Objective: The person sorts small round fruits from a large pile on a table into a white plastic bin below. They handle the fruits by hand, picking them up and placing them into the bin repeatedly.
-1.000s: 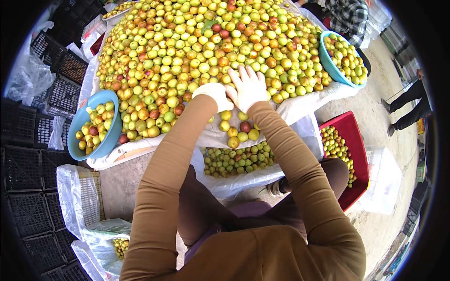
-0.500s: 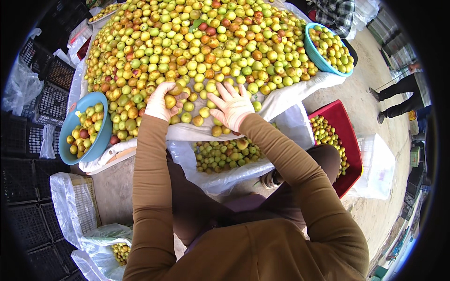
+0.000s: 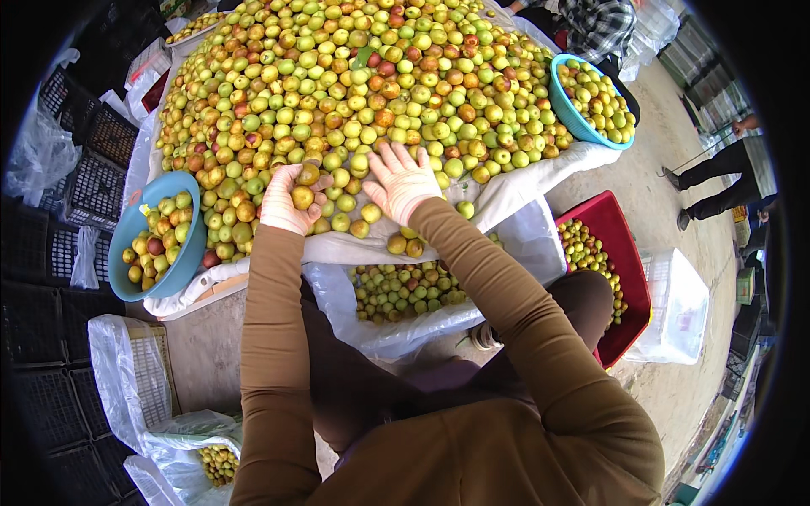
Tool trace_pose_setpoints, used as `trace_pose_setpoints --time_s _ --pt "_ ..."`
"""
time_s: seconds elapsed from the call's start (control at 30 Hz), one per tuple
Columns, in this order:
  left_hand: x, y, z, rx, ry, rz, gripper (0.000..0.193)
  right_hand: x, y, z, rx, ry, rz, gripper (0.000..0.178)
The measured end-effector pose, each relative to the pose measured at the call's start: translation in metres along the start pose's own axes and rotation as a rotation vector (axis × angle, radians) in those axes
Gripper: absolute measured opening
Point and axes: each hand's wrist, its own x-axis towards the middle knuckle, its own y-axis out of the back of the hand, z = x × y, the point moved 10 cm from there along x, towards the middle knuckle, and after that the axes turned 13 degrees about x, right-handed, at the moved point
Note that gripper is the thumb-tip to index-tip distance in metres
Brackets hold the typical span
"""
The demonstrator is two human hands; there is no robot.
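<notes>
A large heap of round yellow-green and reddish-brown jujubes [image 3: 337,93] covers a cloth-lined table [image 3: 540,179]. At the heap's near edge my left hand [image 3: 288,201] curls around two jujubes [image 3: 302,198], its thumb and fingers bent about them. To its right, my right hand [image 3: 403,184] lies palm down with fingers spread, over the near fruit and touching it. A few loose jujubes sit on the cloth between and below my hands. Under the table edge stands a container lined with clear plastic [image 3: 333,308], with mostly green jujubes inside.
Blue basins of jujubes stand at the left [image 3: 118,266] and far right [image 3: 582,126] of the heap. A red crate [image 3: 629,278] with jujubes is by my right knee. Black crates [image 3: 38,325] are stacked at left. One person sits beyond the heap; another stands at right.
My right hand has shifted left and slightly away from me over the fruit, nearer my left hand. The left hand keeps its hold on the jujubes. The view has tilted slightly.
</notes>
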Motion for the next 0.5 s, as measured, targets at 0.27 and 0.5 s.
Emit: trace_pose_setpoints --time_s 0.27,0.5 --pt "-0.005 0.005 -0.002 0.037 0.005 0.018 0.028 -0.058 -0.001 -0.018 0.034 0.159 -0.12 0.074" --pt "0.0 -0.004 0.001 0.084 -0.026 0.021 0.033 0.022 0.046 0.015 -0.014 0.009 -0.023 0.03"
